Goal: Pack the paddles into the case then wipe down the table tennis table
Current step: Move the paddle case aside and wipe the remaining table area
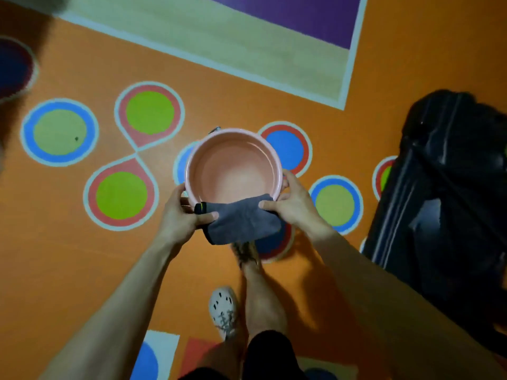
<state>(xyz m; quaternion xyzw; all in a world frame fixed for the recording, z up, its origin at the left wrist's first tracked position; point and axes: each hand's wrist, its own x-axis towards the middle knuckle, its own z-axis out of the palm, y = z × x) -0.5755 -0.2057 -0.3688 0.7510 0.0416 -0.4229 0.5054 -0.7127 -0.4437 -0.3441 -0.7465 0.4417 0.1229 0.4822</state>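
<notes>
I carry a round pink basin (233, 149) in front of me, above the floor. A grey cloth (242, 222) hangs over its near rim. My left hand (182, 212) grips the rim on the left, its thumb pressing the cloth. My right hand (295, 202) grips the rim on the right and pins the cloth's other end with its thumb. No paddles, case or table tennis table are in view.
The floor (82, 264) is orange with painted coloured circles. A black suitcase-like bag (450, 193) stands at the right. My legs and a white shoe (223, 311) show below the basin.
</notes>
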